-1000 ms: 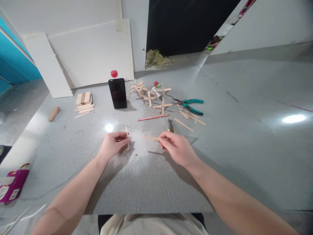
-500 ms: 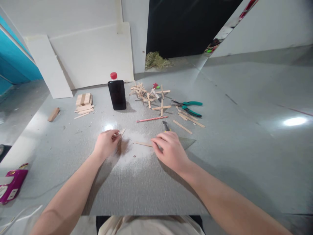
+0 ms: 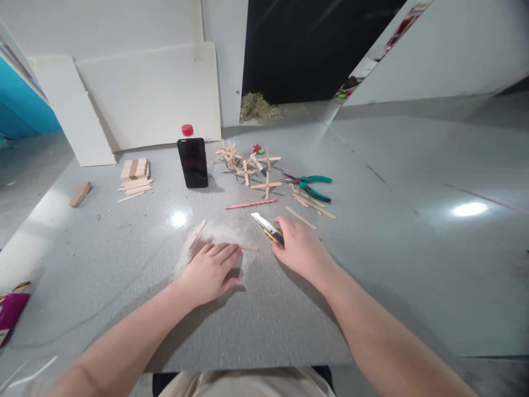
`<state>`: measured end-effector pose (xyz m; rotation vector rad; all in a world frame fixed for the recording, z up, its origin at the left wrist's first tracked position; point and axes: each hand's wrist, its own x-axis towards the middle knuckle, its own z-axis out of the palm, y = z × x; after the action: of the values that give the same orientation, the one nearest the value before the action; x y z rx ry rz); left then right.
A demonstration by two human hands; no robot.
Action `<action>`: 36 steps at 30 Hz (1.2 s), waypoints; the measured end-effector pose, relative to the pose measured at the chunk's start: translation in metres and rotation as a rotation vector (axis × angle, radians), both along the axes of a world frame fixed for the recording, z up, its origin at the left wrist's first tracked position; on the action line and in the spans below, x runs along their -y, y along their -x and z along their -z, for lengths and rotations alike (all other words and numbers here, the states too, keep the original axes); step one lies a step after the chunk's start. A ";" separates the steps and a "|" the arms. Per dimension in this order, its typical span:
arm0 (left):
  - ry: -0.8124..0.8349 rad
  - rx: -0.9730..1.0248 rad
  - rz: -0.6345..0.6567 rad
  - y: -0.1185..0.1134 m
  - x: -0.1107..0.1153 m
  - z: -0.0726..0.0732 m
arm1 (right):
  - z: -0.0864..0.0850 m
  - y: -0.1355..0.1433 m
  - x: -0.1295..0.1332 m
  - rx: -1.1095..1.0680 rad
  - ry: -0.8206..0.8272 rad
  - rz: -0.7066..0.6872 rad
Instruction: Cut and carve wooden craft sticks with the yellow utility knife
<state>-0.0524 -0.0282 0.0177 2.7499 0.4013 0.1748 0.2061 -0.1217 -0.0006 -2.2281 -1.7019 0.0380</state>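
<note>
My left hand (image 3: 212, 270) lies flat on the grey table, its fingertips over the left end of a thin wooden stick (image 3: 249, 248) and its thumb spread to the side. My right hand (image 3: 300, 242) is closed round a yellow and black utility knife (image 3: 273, 232), its silver front pointing up and left, right of that stick. Another short stick (image 3: 197, 232) lies tilted above my left hand, beside pale dust. Beyond the knife lies a red pencil (image 3: 250, 204). A loose stick (image 3: 300, 218) rests above my right hand.
A black phone (image 3: 193, 163) stands before a red-capped bottle (image 3: 187, 130). Crossed sticks (image 3: 267, 186) and green-handled pliers (image 3: 316, 179) lie at the back. Stacked sticks (image 3: 135, 169) and a wooden block (image 3: 80, 194) are on the left.
My left hand has let go of the tilted stick and moved right and nearer, onto the other stick. My right hand has released that stick and picked up the knife.
</note>
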 end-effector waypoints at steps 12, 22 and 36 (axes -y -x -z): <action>-0.072 -0.013 0.010 0.002 -0.007 0.003 | -0.006 -0.038 -0.028 -0.040 -0.151 -0.068; -0.066 0.070 -0.068 0.008 -0.027 0.008 | -0.011 -0.090 -0.001 -0.129 0.003 0.006; -0.115 -0.087 -0.335 -0.100 -0.097 -0.013 | -0.021 -0.058 -0.007 -0.133 -0.100 -0.126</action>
<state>0.0476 0.0693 0.0305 2.7890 0.9013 0.1667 0.2641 -0.1149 0.0205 -1.9982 -1.7303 0.1256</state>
